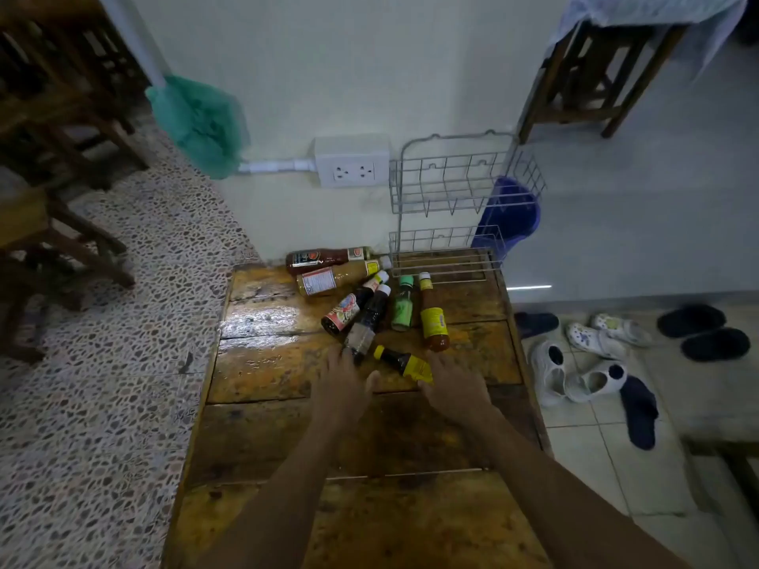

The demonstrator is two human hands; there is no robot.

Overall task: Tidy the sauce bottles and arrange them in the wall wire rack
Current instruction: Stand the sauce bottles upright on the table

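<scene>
Your left hand (341,390) and right hand (454,386) are both spread open and grip nothing, reaching either side of the dark yellow-labelled bottle (404,362) lying nearest; whether the right fingers touch it is unclear. The other sauce bottles (361,305) lie toppled beyond, so each needs standing up in the empty wire rack (447,207) on the wall.

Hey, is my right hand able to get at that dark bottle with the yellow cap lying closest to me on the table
Probably yes. Your right hand is open and already beside the dark bottle with the yellow cap, which lies on its side on the table. Its label end sits by your fingers, and nothing lies between them.
</scene>
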